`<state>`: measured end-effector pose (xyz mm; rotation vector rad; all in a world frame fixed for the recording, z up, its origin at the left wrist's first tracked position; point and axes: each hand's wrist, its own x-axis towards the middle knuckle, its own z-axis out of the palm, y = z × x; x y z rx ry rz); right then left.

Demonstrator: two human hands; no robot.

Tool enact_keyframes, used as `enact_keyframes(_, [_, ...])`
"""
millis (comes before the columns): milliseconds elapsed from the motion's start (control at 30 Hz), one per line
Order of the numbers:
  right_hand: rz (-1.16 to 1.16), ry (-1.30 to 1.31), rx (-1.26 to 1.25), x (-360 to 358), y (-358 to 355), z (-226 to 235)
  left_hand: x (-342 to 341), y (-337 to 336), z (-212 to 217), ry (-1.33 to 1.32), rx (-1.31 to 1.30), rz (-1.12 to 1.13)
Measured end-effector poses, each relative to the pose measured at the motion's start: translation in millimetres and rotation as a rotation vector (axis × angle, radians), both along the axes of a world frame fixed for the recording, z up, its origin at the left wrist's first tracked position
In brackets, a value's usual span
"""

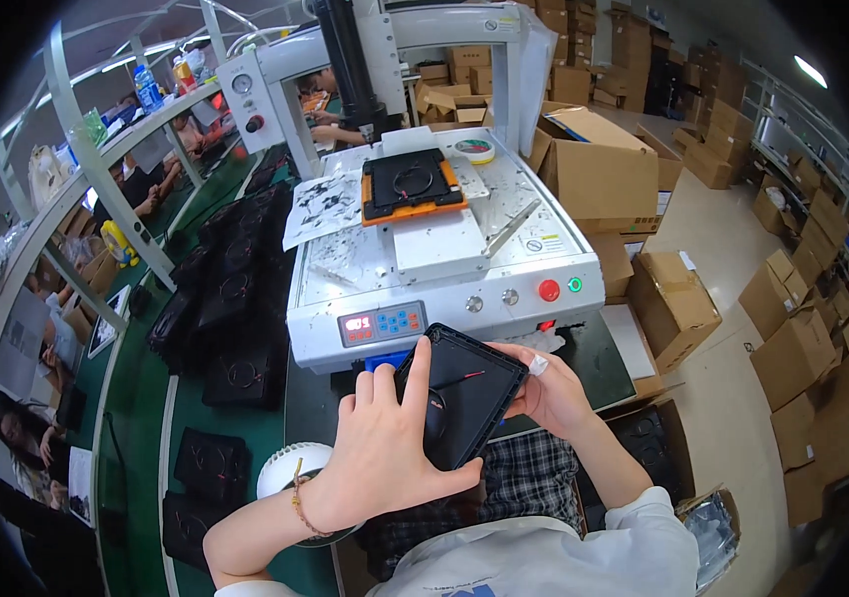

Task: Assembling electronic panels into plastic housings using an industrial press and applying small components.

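Observation:
A shallow black plastic housing (477, 399) is tilted in front of me, its raised rim and inner side facing up. A short red-and-black wire lies inside it, and a round dark part shows partly beside my left hand (382, 438). That hand spans the housing's left side, its index finger stretched to the top corner and its thumb at the lower edge. My right hand (550, 394) grips the right edge, with white wrapping on one finger; its fingertips are partly hidden. Beyond stands a white benchtop machine (444, 289) bearing an orange-and-black fixture (413, 187) with another black housing.
A green conveyor (181, 398) with rows of black housings runs along the left. A white round object (290, 468) sits by my left forearm. Cardboard boxes (604, 169) crowd the right. On the machine are a tape roll (473, 150) and a red button (549, 291). People work beyond the conveyor.

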<state>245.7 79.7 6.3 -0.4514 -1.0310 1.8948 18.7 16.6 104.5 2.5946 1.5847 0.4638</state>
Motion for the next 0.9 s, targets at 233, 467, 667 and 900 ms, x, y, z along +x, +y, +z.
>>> enact_keyframes(233, [0.058, 0.068, -0.171, 13.0, -8.5, -18.2, -49.9, 17.4, -26.6, -1.244, -0.76, -0.001])
enact_keyframes(467, [0.228, 0.037, -0.149, 4.6, -12.7, -13.3, -11.5, -28.4, -87.1, -2.156, -1.718, -0.227])
enact_keyframes(667, [-0.257, -0.523, 0.75, 5.4, 9.2, -10.8, 8.6, -30.8, -100.4, -2.18, -1.77, -0.251])
enact_keyframes(900, [-0.196, -0.807, 1.408, -5.3, -3.2, 18.9, 17.8, -34.3, -113.6, -2.313, -1.727, -0.394])
